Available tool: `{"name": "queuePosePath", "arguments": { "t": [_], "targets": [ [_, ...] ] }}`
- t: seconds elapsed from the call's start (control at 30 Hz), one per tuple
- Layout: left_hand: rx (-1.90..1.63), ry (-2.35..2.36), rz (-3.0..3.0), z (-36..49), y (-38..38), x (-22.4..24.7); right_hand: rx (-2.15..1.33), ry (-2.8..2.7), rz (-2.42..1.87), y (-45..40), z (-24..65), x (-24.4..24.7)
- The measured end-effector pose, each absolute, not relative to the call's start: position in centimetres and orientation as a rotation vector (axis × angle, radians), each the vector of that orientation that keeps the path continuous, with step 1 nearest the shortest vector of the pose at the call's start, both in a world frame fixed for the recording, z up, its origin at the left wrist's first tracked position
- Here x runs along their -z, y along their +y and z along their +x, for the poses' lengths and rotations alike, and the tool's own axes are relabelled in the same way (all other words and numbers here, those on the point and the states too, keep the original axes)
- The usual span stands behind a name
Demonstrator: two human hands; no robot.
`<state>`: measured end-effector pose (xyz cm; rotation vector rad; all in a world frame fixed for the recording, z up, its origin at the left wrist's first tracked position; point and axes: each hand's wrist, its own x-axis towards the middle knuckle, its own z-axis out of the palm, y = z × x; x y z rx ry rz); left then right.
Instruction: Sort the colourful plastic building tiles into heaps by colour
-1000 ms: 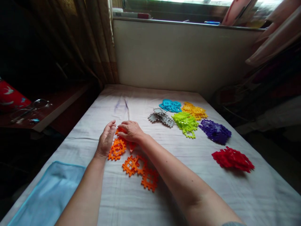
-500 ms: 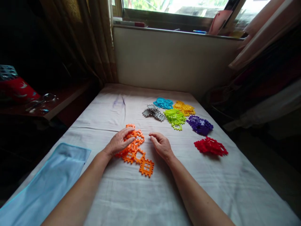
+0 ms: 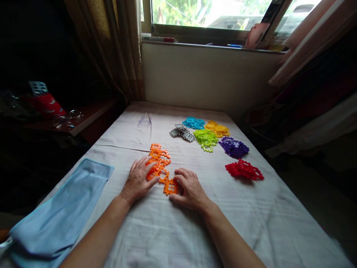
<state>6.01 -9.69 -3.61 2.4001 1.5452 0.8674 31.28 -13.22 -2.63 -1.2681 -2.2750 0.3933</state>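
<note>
A heap of orange interlocking plastic tiles (image 3: pixel 156 165) lies on the white sheet in front of me. My left hand (image 3: pixel 138 180) rests against the heap's left side, fingers spread and the fingertips over some tiles. One square orange tile with a window pattern (image 3: pixel 170 187) lies at the heap's near right end. My right hand (image 3: pixel 191 189) is curved beside that tile, thumb and fingers apart at its right edge. Whether the right fingertips press on the tile is hard to see. Part of the heap is hidden under my left fingers.
Farther right lie piles of red (image 3: pixel 244 170), purple (image 3: pixel 233 147), lime green (image 3: pixel 205 139), yellow (image 3: pixel 217 128), blue (image 3: pixel 193 123) and grey tiles (image 3: pixel 182 133). A light blue cloth bag (image 3: pixel 65 214) lies at left. A wall (image 3: pixel 195 76) with a window stands behind.
Both hands have come down and nearer to me. The left hand now spreads along the heap's left side; the right hand has reached the square tile, and the orange tiles sit closer together.
</note>
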Motion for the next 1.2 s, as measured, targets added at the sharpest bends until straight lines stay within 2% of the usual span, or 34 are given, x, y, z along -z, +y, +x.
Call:
{"name": "queuePosePath", "arguments": {
  "t": [0.17,0.37,0.63,0.83,1.03,1.2],
  "targets": [
    [-1.128,1.609,2.220,5.2,-8.8,4.0,-0.232,-2.183,-1.245,-12.4,32.2,3.0],
    [-1.310,1.794,1.934,4.6,-7.3,4.4,0.097,-1.730,-1.838,-10.0,33.8,4.4],
    [-1.319,1.825,1.844,4.5,-7.4,4.3,0.166,-1.668,-2.013,-9.6,33.8,4.9],
    [-1.324,1.866,1.795,4.6,-7.5,4.1,0.116,-1.667,-1.904,-10.1,32.6,4.2],
    [-1.315,1.895,1.742,4.4,-7.2,4.4,-0.142,-2.003,-1.550,-11.6,27.4,3.2],
    [-1.299,1.887,1.715,4.4,-7.3,4.4,-0.164,-2.108,-1.523,-12.0,26.0,3.1]
  ]
}}
